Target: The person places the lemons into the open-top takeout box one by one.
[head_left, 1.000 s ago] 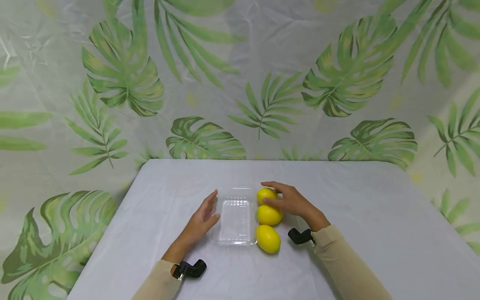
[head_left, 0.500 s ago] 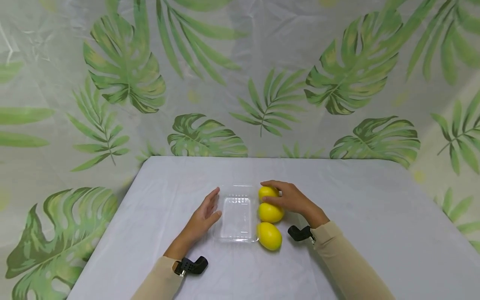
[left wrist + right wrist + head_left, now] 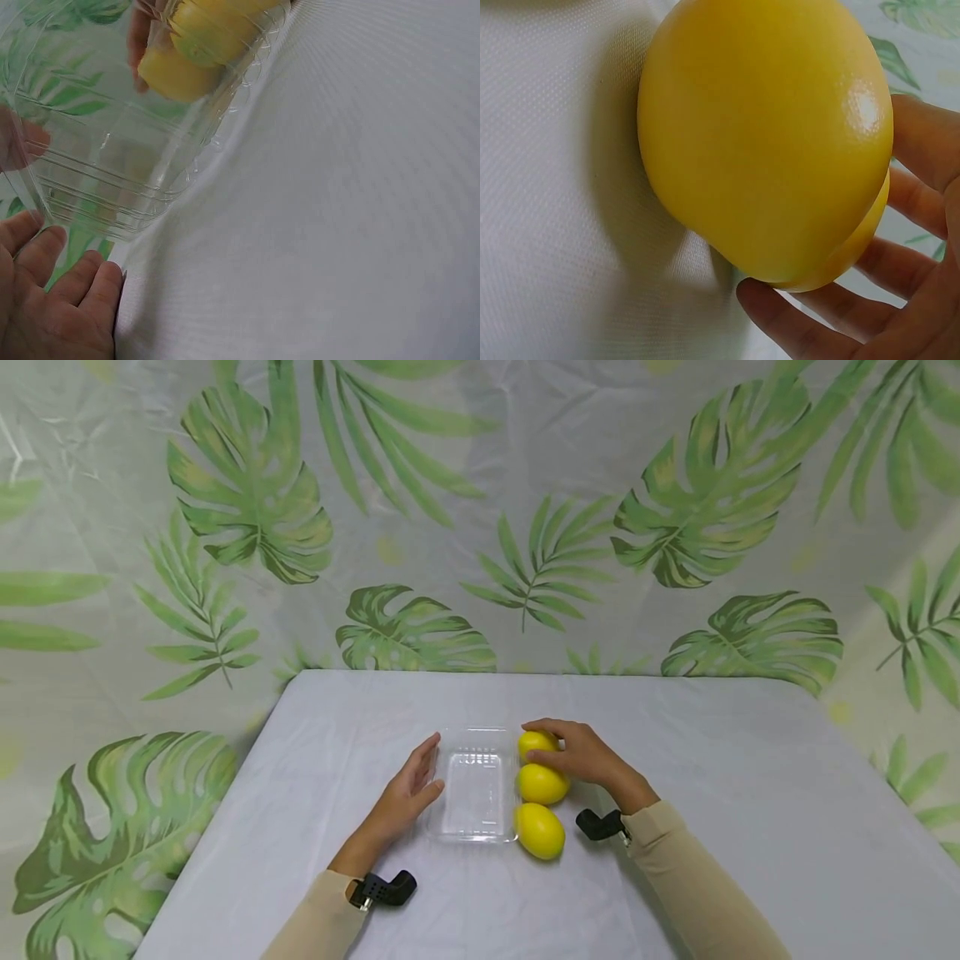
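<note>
A clear plastic clamshell box (image 3: 472,797) lies on the table in the head view. Along its right side, three yellow lemons form a row: the far lemon (image 3: 534,742), the middle lemon (image 3: 543,786) and the near lemon (image 3: 540,832). My right hand (image 3: 588,755) grips the far lemon, thumb on the near side and fingers round the far side. At the box's left edge is my left hand (image 3: 401,798), its fingers loosely extended and its thumb by the rim. The right wrist view shows a lemon (image 3: 765,135) large in front, partly hiding another lemon behind it.
A white cloth covers the table (image 3: 675,760). Behind it hangs a leaf-patterned backdrop (image 3: 525,460). Black wrist cameras sit on both forearms, the left camera (image 3: 390,889) and the right camera (image 3: 597,826).
The head view has shifted slightly, so the scene sits a little higher in the picture. Hands, box and lemons keep their places relative to each other.
</note>
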`<act>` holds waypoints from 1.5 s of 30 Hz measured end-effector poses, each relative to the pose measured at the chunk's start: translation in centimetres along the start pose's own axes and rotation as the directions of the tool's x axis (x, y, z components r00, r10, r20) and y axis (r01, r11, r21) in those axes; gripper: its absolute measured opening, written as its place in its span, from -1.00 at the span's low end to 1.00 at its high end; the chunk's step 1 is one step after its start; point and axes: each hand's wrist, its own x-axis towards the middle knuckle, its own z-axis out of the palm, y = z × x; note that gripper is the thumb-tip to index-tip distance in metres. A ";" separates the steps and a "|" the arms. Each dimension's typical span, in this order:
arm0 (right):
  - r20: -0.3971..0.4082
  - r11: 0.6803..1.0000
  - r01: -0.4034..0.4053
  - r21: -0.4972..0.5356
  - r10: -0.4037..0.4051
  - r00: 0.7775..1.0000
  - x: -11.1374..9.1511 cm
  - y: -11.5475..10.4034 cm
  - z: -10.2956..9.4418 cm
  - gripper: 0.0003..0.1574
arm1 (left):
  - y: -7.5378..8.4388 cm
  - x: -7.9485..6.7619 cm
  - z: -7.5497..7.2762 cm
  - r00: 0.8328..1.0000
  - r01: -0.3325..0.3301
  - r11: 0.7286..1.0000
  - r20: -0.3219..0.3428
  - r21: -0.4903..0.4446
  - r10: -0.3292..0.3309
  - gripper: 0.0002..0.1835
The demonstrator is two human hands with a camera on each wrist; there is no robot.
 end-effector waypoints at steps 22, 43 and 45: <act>-0.026 0.999 -0.034 0.018 0.034 0.999 0.2 0.4 -0.6 -0.35 | 2.1 -0.3 0.1 1.000 0.029 0.999 0.009 0.018 -0.029 -0.28; -0.072 1.000 0.007 -0.001 -0.007 0.997 0.4 0.5 -1.1 -0.38 | 2.0 -0.3 0.1 1.000 0.024 1.000 0.012 0.008 -0.024 -0.28; -0.075 1.000 0.015 0.000 -0.015 0.997 0.4 0.4 -1.2 -0.39 | 2.0 -0.3 0.1 1.000 0.024 1.000 0.014 0.009 -0.024 -0.28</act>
